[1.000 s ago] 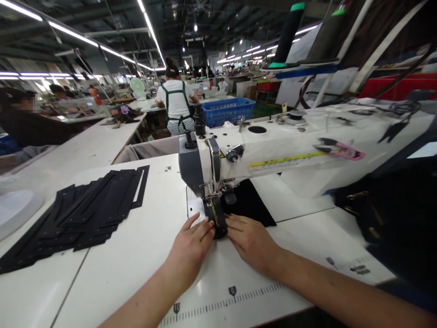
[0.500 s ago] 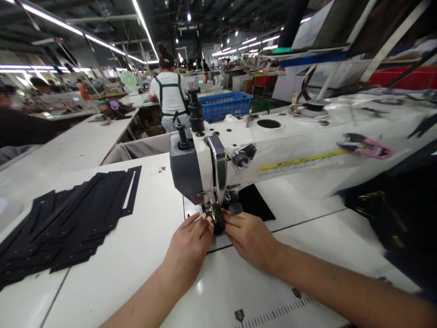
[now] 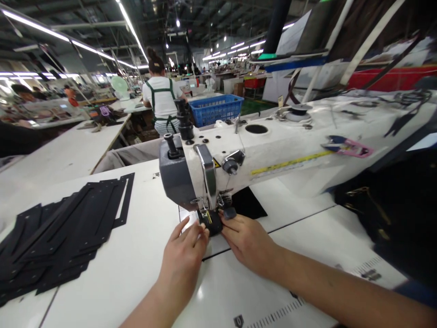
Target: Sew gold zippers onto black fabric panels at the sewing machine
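A small black fabric piece with a gold-toothed zipper (image 3: pixel 214 225) lies under the needle area of a white sewing machine (image 3: pixel 273 146). At its left edge is my left hand (image 3: pixel 184 257), thumb and fingers drawn together on the fabric, with the index finger stretched toward the machine bed. My right hand (image 3: pixel 251 241) grips the right edge beside the presser foot, its fingertips partly hidden by a dark machine part. Behind the needle, more black fabric (image 3: pixel 249 202) lies flat on the bed. The foot and needle are too small to make out clearly.
Black slotted panels (image 3: pixel 68 228) lie in an overlapping pile at left. Dark fabric with gold zippers (image 3: pixel 403 209) rests at right. Pink-handled snips (image 3: pixel 355 146) sit on the machine arm. A blue crate (image 3: pixel 216 109) and a co-worker in a green-strapped apron (image 3: pixel 164 100) are beyond.
The view has shifted slightly, moving the machine left in the picture. My left fingers have slid a little back along the black piece. My right hand keeps its place beside the foot.
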A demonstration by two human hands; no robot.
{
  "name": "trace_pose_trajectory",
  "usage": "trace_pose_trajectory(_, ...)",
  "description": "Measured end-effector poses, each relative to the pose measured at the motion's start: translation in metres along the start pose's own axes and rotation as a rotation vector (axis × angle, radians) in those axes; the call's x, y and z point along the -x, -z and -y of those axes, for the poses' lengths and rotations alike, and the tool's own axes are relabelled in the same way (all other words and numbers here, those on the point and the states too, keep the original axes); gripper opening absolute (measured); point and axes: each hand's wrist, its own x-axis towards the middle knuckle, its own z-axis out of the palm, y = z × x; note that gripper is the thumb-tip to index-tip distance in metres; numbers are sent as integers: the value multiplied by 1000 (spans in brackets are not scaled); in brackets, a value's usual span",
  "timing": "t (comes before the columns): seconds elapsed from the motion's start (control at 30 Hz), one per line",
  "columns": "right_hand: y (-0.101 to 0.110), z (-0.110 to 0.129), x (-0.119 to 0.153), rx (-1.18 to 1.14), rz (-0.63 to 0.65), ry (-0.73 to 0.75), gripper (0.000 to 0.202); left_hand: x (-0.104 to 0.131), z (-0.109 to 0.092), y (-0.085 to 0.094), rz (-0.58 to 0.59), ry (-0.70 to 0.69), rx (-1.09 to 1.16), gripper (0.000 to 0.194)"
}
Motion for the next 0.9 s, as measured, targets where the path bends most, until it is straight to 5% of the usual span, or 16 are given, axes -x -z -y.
trace_pose_trajectory(0.9, -4, -14, -17, 1, -15, 5, 24, -10, 14, -13, 6, 35, 119, 15)
